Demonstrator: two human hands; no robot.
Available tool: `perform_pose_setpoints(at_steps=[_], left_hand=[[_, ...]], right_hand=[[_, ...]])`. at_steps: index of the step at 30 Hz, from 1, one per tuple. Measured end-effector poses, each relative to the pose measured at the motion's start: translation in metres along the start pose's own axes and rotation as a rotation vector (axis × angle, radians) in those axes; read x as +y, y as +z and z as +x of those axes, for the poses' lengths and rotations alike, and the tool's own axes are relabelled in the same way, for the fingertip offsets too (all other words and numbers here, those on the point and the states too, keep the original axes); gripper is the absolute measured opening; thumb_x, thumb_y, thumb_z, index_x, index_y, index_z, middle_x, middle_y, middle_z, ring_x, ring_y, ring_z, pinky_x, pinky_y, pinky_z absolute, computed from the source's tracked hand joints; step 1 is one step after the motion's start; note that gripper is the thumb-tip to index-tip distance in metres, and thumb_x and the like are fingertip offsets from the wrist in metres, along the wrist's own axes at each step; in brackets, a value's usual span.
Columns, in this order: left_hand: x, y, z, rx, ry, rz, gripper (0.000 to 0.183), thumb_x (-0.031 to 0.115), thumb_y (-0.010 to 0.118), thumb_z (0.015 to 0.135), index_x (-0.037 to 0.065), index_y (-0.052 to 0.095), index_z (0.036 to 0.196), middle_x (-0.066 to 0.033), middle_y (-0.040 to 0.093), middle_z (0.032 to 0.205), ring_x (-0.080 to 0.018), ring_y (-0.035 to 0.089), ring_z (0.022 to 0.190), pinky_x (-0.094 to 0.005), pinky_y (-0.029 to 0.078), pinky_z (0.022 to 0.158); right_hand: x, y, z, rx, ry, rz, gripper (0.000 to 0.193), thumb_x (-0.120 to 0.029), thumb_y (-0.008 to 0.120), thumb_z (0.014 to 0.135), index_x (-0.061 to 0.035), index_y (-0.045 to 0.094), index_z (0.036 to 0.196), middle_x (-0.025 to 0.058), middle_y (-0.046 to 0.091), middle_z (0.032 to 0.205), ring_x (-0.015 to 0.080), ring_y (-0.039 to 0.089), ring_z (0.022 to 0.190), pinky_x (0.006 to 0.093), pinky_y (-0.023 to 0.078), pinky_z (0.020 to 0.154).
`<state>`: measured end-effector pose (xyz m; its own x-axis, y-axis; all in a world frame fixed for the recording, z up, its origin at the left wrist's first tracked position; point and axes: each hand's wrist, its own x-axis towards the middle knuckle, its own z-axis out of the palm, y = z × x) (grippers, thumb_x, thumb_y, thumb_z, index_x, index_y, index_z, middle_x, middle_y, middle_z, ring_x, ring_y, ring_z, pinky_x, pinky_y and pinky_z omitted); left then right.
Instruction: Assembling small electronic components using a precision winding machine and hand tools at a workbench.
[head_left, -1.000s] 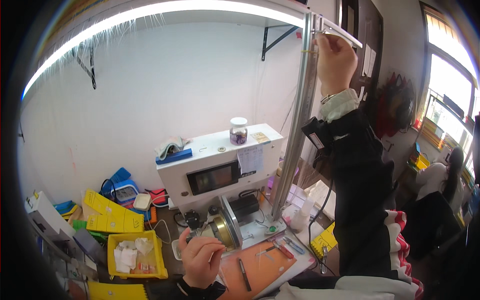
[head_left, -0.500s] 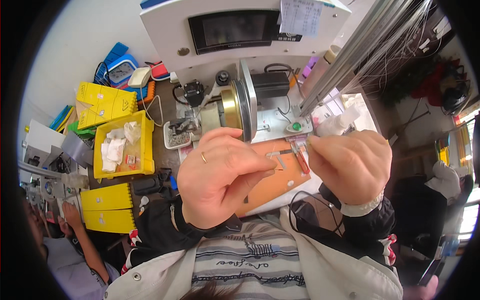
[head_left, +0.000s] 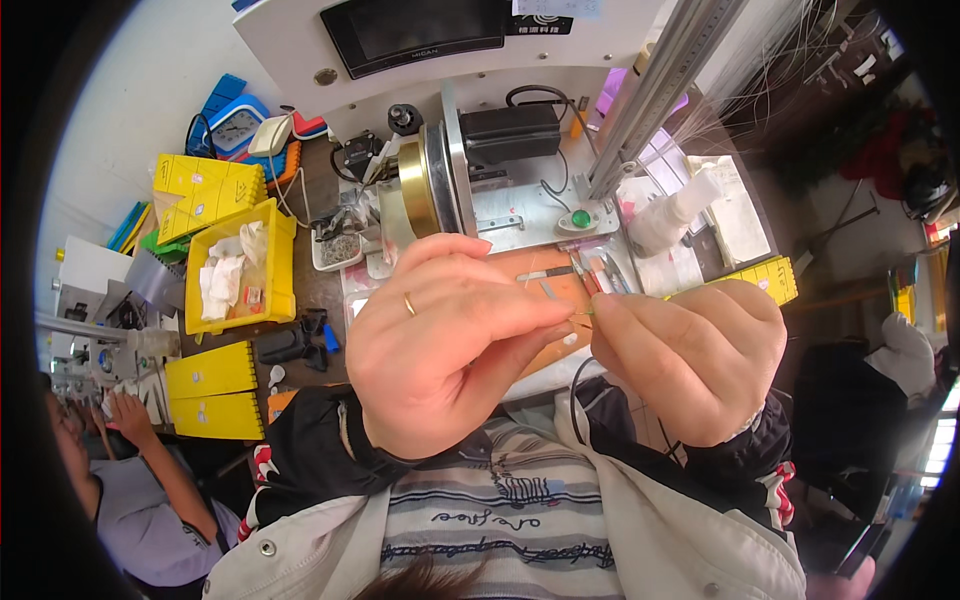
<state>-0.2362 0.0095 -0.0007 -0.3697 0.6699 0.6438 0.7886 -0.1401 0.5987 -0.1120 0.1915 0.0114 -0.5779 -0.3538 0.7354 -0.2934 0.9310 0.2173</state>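
Observation:
My left hand (head_left: 440,340), with a ring on one finger, pinches a thin orange and green strand (head_left: 584,315) between thumb and forefinger. My right hand (head_left: 700,355) is closed too, its fingertips meeting the strand's green part just right of the left fingertips. The strand is too fine to make out fully. Below and beyond the hands lies an orange-brown work mat (head_left: 510,264). On it, past the fingertips, are a thin metal tool (head_left: 545,272) and red-handled tweezers or pliers (head_left: 590,275), partly hidden by my right hand.
Ahead stands a white machine with a dark screen (head_left: 415,35), a brass-coloured wheel (head_left: 413,185) and a green button (head_left: 580,218). A yellow bin (head_left: 235,320) with white packets is at left, a white bottle (head_left: 675,215) at right. Another person (head_left: 150,500) works at far left.
My hands have come together, so the fingertips nearly touch at the strand. The view has shifted: the machine sits higher and further left, and a yellow board shows beyond my right hand.

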Motion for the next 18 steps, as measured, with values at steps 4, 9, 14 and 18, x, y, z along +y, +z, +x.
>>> perform_pose_setpoints(at_steps=[4, 9, 14, 18], left_hand=[[0.002, 0.011, -0.005, 0.027, 0.000, 0.010, 0.020, -0.007, 0.076, 0.074, 0.004, 0.073, 0.091, -0.0045, 0.070, 0.082, -0.0185, 0.066, 0.075, -0.0423, 0.047, 0.090], [-0.005, 0.019, -0.018, 0.019, 0.058, -0.041, 0.020, -0.009, 0.071, 0.078, 0.003, 0.070, 0.094, -0.0062, 0.070, 0.086, -0.0211, 0.065, 0.077, -0.0428, 0.048, 0.088], [0.005, 0.011, -0.028, 0.040, 0.125, -0.041, 0.016, -0.008, 0.065, 0.084, 0.002, 0.065, 0.097, -0.0089, 0.070, 0.088, -0.0254, 0.064, 0.080, -0.0442, 0.049, 0.087], [0.005, 0.008, -0.031, 0.114, 0.188, 0.075, 0.014, -0.006, 0.068, 0.083, 0.002, 0.065, 0.094, -0.0091, 0.070, 0.086, -0.0265, 0.064, 0.079, -0.0435, 0.052, 0.084]], right_hand=[[-0.004, -0.002, -0.007, 0.018, 0.017, 0.032, 0.033, -0.010, 0.066, 0.060, -0.0047, 0.071, 0.092, -0.0004, 0.066, 0.081, 0.0082, 0.053, 0.052, 0.0235, 0.036, 0.043], [-0.004, -0.002, -0.024, 0.012, 0.091, 0.153, 0.035, -0.008, 0.068, 0.062, -0.0053, 0.073, 0.096, 0.0001, 0.066, 0.078, 0.0110, 0.055, 0.052, 0.0251, 0.039, 0.044], [-0.006, -0.016, -0.043, -0.054, 0.520, 0.132, 0.022, 0.004, 0.073, 0.076, -0.0025, 0.073, 0.097, 0.0082, 0.066, 0.076, 0.0186, 0.063, 0.060, 0.0285, 0.046, 0.053], [-0.004, -0.058, -0.078, -0.043, 1.163, 0.558, 0.012, 0.006, 0.056, 0.093, 0.0023, 0.065, 0.099, 0.0053, 0.067, 0.091, 0.0061, 0.055, 0.061, 0.0202, 0.043, 0.056]])
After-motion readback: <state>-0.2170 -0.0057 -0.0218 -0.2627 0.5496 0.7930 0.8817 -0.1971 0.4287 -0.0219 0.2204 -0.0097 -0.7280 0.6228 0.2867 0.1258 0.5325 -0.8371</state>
